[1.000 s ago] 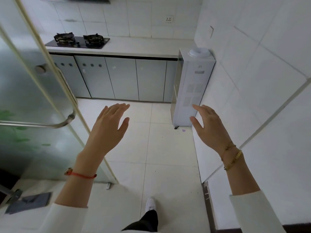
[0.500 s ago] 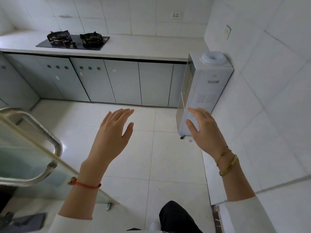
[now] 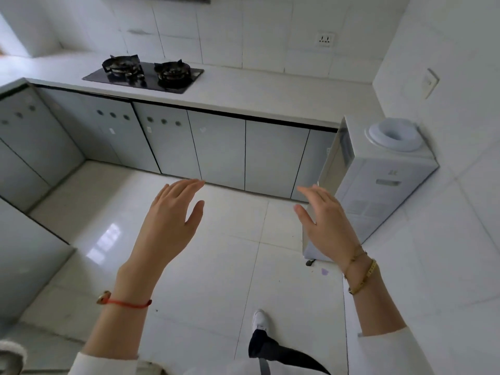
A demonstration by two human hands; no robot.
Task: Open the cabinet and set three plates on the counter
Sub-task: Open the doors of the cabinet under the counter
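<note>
A single head-worn wide-angle view is looking forward and steeply down from the person's own height. It is sitting close above the left hand (image 3: 167, 226) and right hand (image 3: 327, 226), both raised in mid-frame. Beyond their fingertips it is facing the cabinet (image 3: 216, 147) doors and the counter (image 3: 257, 96); below the wrists it is taking in the floor (image 3: 216, 266), with straight lines bending toward the edges.

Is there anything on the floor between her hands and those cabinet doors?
Nothing visible. Both the left hand and right hand are open and empty, and bare tiled floor runs to the closed cabinet doors. The water dispenser stands off to the right.
</note>
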